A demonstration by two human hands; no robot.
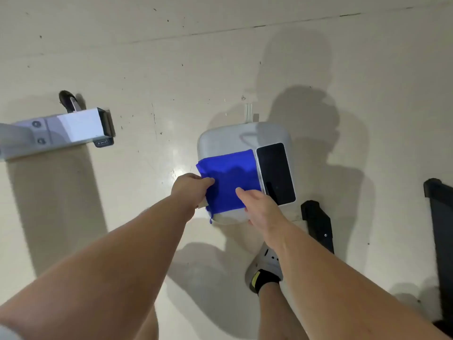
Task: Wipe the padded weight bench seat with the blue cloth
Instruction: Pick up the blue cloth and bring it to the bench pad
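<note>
The blue cloth (230, 177) lies spread on the near half of the padded seat (225, 141), from the seat's left edge up to a dark phone (275, 174) that lies along the right edge. The left hand (190, 188) is at the left edge and pinches the cloth's side there between thumb and curled fingers. The right hand (259, 204) is over the cloth's near right corner, with its thumb laid on the fabric. Both hands are at the cloth, and the bare padding lies away from them, toward the far edge. The right hand's fingers are hidden under its back, so I cannot tell if they grip. The seat's near right corner is also covered.
</note>
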